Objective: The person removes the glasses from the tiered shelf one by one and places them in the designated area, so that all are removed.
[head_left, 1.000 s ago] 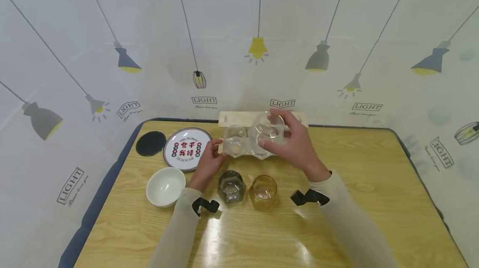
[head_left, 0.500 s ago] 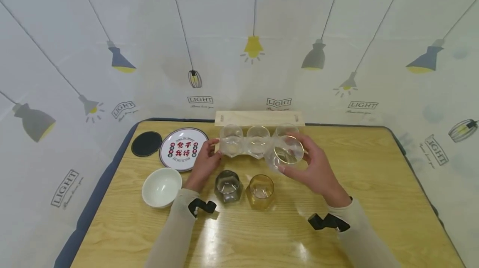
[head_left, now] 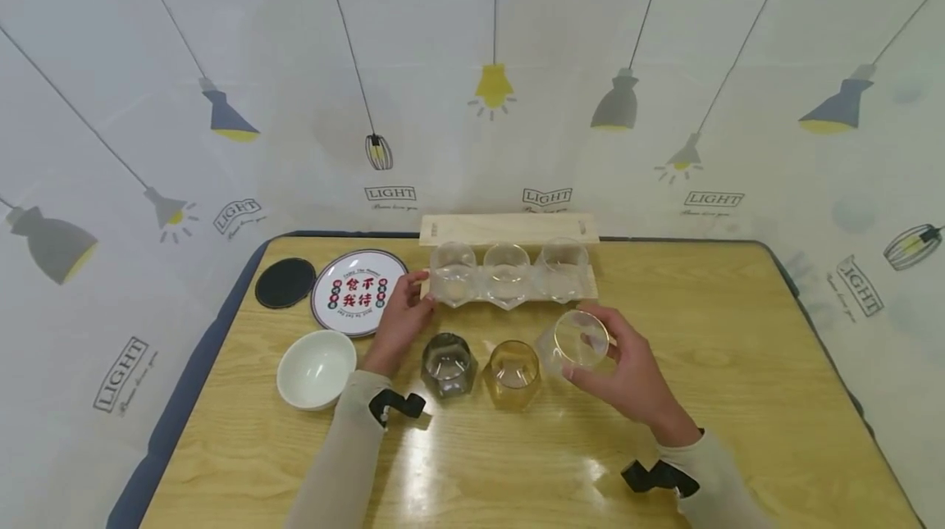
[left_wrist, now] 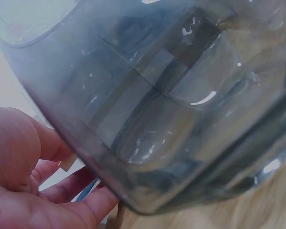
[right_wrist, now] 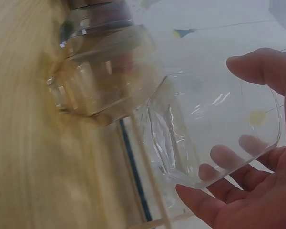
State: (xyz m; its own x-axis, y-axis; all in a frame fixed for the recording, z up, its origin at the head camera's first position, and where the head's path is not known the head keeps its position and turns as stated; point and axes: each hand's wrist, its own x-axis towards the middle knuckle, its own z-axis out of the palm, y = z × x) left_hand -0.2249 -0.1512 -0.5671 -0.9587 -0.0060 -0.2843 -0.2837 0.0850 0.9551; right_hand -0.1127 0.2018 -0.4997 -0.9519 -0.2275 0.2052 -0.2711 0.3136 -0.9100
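My right hand holds a clear gold-rimmed glass to the right of the amber glass; its thumb and fingers grip opposite sides in the right wrist view. Three more clear glasses stand in a row on a light wooden holder. At the holder's left end, my left hand grips its edge between thumb and fingers. A smoky grey glass stands left of the amber one, and it fills most of the left wrist view, partly covering the left fingers.
A pale wooden board stands behind the glasses. On the left are a white plate with red lettering, a black round mat and a white bowl. A patterned wall covering rises behind the table.
My right hand has carried the clear glass from over the holder toward the front and right, beside the amber glass. My left hand has stayed at the holder's left end.
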